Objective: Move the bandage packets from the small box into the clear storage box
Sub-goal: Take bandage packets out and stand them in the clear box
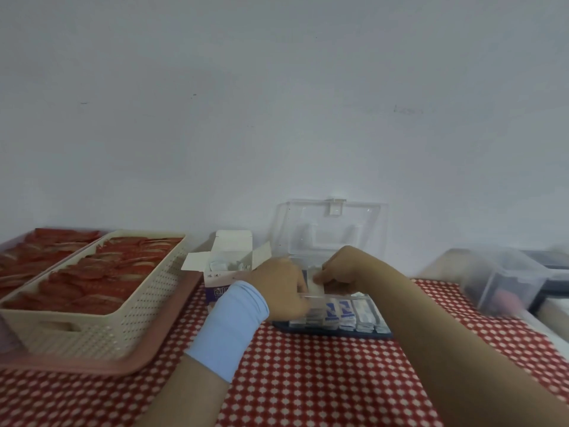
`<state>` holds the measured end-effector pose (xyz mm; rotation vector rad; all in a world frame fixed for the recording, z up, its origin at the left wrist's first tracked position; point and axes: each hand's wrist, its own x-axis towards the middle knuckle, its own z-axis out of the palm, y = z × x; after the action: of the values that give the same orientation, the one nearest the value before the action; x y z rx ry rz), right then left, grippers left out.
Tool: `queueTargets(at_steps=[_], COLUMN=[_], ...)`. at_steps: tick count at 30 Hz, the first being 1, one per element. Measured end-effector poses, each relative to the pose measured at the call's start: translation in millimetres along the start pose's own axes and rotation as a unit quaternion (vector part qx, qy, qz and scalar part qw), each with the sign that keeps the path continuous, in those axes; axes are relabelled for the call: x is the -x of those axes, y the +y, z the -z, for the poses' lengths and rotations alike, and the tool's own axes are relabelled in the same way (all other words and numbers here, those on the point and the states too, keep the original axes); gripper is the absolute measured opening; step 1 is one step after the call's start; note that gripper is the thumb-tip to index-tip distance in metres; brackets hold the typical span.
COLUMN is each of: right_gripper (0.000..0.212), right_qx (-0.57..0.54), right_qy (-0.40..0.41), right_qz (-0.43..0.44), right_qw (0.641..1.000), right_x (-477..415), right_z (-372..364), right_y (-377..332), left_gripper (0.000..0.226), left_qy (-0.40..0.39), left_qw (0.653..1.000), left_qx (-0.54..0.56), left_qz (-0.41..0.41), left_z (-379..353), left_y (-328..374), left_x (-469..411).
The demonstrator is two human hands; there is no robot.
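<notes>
The small white and purple cardboard box (222, 274) stands open on the checked cloth, with white bandage packets (226, 265) showing inside. Right of it sits the clear storage box (345, 315), its lid (331, 229) raised against the wall and a row of white and blue packets (345, 312) standing along its front. My left hand (281, 286), with a light blue wristband, and my right hand (345, 268) meet over the clear box. Together they pinch a white packet (317, 283) just above the row. My fingertips are partly hidden behind it.
A cream perforated basket (101, 322) full of red sachets rests on a pink tray (129, 365) at the left. Another clear lidded container (505, 278) sits at the right, blurred. The white wall stands close behind the boxes. Red checked cloth (308, 374) covers the table in front.
</notes>
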<state>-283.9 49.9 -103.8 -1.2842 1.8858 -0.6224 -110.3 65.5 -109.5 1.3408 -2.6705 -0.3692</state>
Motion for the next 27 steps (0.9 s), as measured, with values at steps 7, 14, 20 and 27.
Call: queueTargets(at_steps=[7,14,20,27], right_gripper=[0.022,0.029,0.024,0.021], right_qx=[0.17,0.337,0.196,0.197], right_qy=[0.04,0.071,0.059,0.053], right_qz=[0.009,0.039,0.013,0.012], right_qw=[0.985,0.938,0.979,0.979], right_x=[-11.1,-2.9,-7.7,-3.6], right_z=[-15.3,-20.5,-18.2,-14.5], right_y=[-0.2,-8.2,-4.6,-5.0], left_gripper=[0.029,0.029,0.024,0.03], left_qy=[-0.001,-0.003,0.001,0.004], left_qw=[0.995,0.995,0.995,0.999], left_qx=[-0.101,-0.104,-0.1,-0.042], left_qz=[0.008,0.004,0.007,0.004], left_z=[-6.0,-11.1,-12.0,-6.3], left_y=[3.8,0.5,-0.4,1.3], left_x=[-2.8,-6.0,-6.3,-4.9])
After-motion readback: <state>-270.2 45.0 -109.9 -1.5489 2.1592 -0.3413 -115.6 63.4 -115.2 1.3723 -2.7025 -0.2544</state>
